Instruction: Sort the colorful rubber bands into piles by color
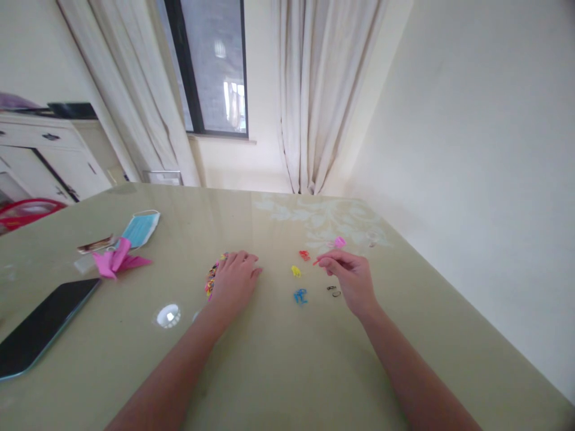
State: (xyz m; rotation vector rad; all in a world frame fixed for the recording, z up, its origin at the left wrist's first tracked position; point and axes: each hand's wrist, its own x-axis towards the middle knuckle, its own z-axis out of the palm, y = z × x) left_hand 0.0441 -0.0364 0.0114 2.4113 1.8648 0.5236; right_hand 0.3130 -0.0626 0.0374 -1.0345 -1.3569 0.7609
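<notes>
A mixed pile of small multicoloured rubber bands (210,281) lies on the table, partly covered by my left hand (234,276). That hand rests palm down with its fingers stretched out, and whatever is under the palm is hidden. My right hand (350,276) pinches a small red rubber band (318,261) between thumb and forefinger, just above the table. Around it lie small groups by colour: red bands (304,255), yellow bands (296,271), blue bands (300,296), black bands (333,291) and pink bands (339,242).
To the left lie a dark phone (45,323), a pink folded-paper figure (117,261), a blue face mask (141,229) and a brown-striped packet (96,244). A wall (485,179) runs along the table's right edge. Curtains (309,90) hang behind the far edge.
</notes>
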